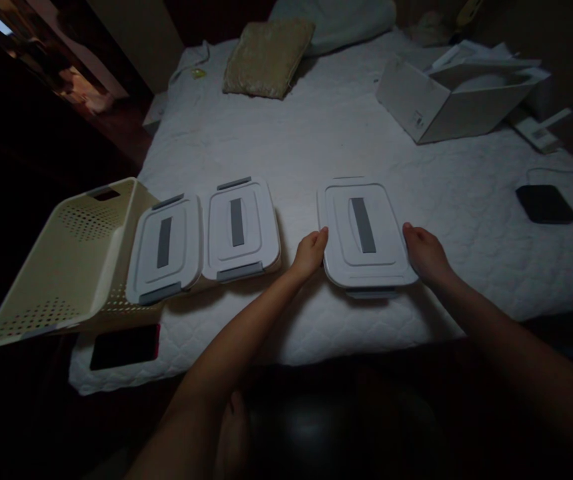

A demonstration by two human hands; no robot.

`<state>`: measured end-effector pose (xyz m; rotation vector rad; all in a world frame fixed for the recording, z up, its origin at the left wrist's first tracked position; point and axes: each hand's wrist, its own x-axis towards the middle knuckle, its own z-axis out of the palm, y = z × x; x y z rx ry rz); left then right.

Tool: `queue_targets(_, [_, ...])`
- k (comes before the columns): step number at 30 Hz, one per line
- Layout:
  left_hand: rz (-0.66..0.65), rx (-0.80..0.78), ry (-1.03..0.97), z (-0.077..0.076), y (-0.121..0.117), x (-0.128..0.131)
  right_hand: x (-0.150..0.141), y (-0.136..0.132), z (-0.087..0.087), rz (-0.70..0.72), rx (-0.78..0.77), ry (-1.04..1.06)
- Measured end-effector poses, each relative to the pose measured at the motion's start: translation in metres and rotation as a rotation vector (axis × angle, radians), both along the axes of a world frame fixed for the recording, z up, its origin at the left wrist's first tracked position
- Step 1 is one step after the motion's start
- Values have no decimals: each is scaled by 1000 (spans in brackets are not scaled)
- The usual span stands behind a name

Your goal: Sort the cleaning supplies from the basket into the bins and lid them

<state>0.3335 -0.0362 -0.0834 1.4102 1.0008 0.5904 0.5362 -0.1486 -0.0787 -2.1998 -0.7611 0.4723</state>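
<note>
Between my two hands is a lidded storage box (339, 257) with a white lid and a grey handle strip on top. My left hand (311, 252) grips its left side, thumb at the lid's edge. On the opposite side my right hand (424, 252) is closed against the box, with the thumb up near the rim. The fingers under both sides are hidden. Left of it, two similar lidded boxes stand side by side: a nearer one (219, 230) and a farther one (149, 267), both with grey latches at the lid ends.
A cream perforated basket (101, 280) stands at the left, beside a dark phone or tablet (125, 347) on the white quilted bed (326, 140). A beige cushion (266, 60), an open white carton (416, 100) and a black flat square device (546, 204) lie farther off.
</note>
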Motion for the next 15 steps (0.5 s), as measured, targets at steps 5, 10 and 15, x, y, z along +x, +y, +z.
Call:
queue_targets(5, [-6, 39, 63, 3, 11, 4, 10, 7, 12, 71, -109, -72])
queue_targets(10, [173, 134, 88, 12, 43, 25, 23, 41, 31, 68, -87, -181])
queue_targets(15, [237, 158, 193, 16, 67, 49, 34, 85, 29, 52, -63, -163])
